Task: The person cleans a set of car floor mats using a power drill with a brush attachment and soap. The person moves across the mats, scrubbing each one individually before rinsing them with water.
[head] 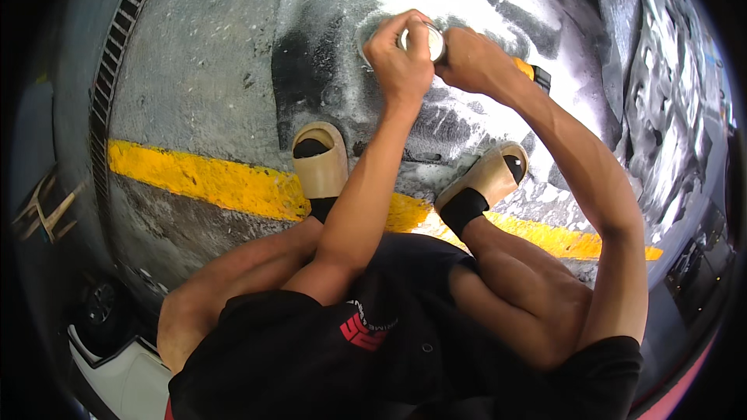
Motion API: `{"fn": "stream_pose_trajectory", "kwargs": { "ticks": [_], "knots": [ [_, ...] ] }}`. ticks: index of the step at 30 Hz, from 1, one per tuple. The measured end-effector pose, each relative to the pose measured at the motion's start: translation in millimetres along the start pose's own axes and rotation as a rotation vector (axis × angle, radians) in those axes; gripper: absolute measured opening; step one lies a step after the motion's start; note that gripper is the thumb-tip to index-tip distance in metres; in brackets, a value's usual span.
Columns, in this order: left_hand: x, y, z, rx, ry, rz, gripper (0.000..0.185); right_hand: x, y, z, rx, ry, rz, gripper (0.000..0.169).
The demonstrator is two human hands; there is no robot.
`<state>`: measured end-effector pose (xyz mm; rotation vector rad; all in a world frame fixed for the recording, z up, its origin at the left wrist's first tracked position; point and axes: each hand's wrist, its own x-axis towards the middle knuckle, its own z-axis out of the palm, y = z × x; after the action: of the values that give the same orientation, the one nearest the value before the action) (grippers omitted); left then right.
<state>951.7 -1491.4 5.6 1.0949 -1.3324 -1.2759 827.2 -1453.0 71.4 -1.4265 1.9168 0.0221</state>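
Observation:
My left hand (400, 55) curls over a round piece with a pale top and a metallic rim (434, 42), thumb and fingers around its upper end. Close beside it, my right hand (474, 63) is closed in a fist against the same piece. Past the right wrist sticks out the yellow-and-black end of a handheld tool (530, 73), probably a cordless power tool. My fists hide how it joins the round piece. Both hands are over a dark mat (309, 64) lying on the ground and largely covered in white foam (449, 3).
Wet, foamy dark sheets (659, 99) rise on the right. A drain grate (119, 29) runs along the left, and a yellow painted line (204, 178) crosses the concrete under me. My tan slides (320, 178) flank the mat's near edge. Part of a white vehicle (128, 379) is at lower left.

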Motion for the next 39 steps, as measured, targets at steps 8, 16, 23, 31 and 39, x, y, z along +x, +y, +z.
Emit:
{"fn": "stream_pose_trajectory", "kwargs": {
  "ticks": [8, 16, 23, 31, 39],
  "knots": [
    [-66, 4, 67, -0.056, -0.146, 0.063, 0.019, -65, 72, 7, 0.017, -0.096, 0.314, 0.028],
    [-118, 8, 156, -0.226, -0.371, 0.053, 0.009, -145, 176, 32, 0.149, 0.152, 0.497, 0.027],
    [-131, 10, 194, -0.185, -0.484, 0.103, 0.015, -169, 197, 31, 0.419, 0.198, 0.533, 0.027],
    [-77, 22, 142, 0.345, -0.975, 0.195, 0.042, -169, 179, 42, 0.522, 0.315, 0.569, 0.035],
    [107, 263, -5, 0.568, -0.75, -0.235, 0.03, -229, 185, -6, 0.523, 0.301, 0.891, 0.035]
  ]
}}
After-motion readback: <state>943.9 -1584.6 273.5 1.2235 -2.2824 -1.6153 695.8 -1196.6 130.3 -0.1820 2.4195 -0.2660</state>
